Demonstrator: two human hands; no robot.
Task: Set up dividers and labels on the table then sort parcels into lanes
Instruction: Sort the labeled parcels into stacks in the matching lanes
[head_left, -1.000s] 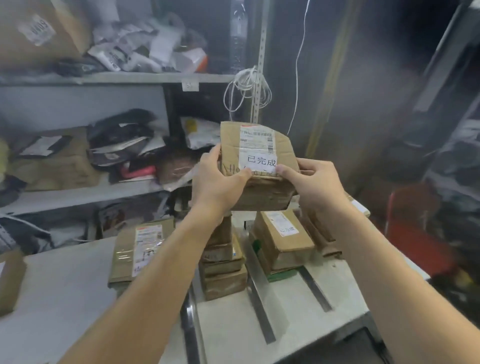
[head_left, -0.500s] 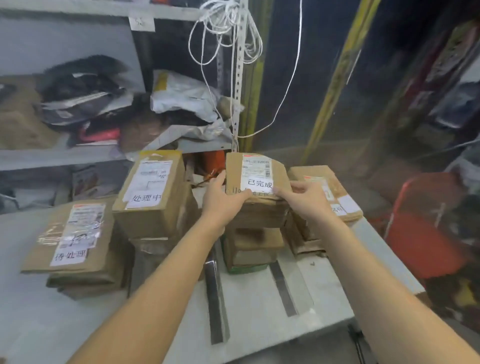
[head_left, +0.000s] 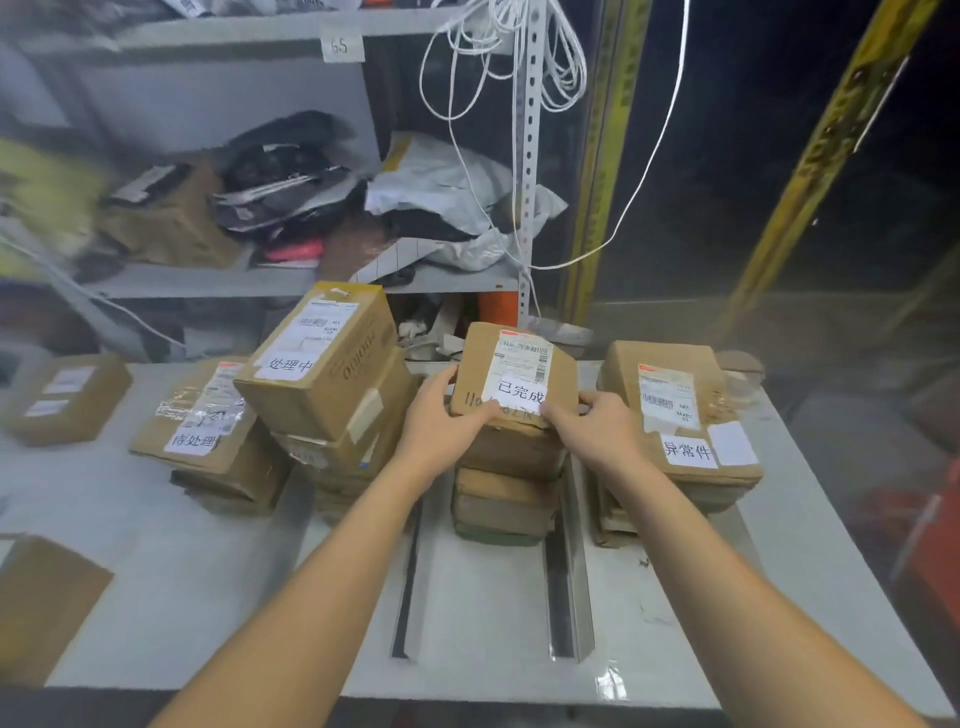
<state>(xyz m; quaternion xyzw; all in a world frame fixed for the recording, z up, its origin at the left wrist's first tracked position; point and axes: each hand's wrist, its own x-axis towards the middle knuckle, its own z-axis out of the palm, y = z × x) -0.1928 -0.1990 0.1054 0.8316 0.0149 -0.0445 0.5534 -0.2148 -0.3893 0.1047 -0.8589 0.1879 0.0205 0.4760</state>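
left hand (head_left: 441, 421) | right hand (head_left: 597, 426) | both grips closed on parcel (head_left: 511, 374), between them atop stack (head_left: 504, 493)

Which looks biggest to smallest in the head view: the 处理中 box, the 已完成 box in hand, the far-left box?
1. 处理中 box, clearly largest.
2. 已完成 box, held by left hand and right hand.
3. Far-left box, though blurred and about level with the 已完成 box, so their order is unsure.

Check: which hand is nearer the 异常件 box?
Right. The right hand grips the 已完成 box at its right edge, beside the 异常件 box. The left hand holds the far, left edge.
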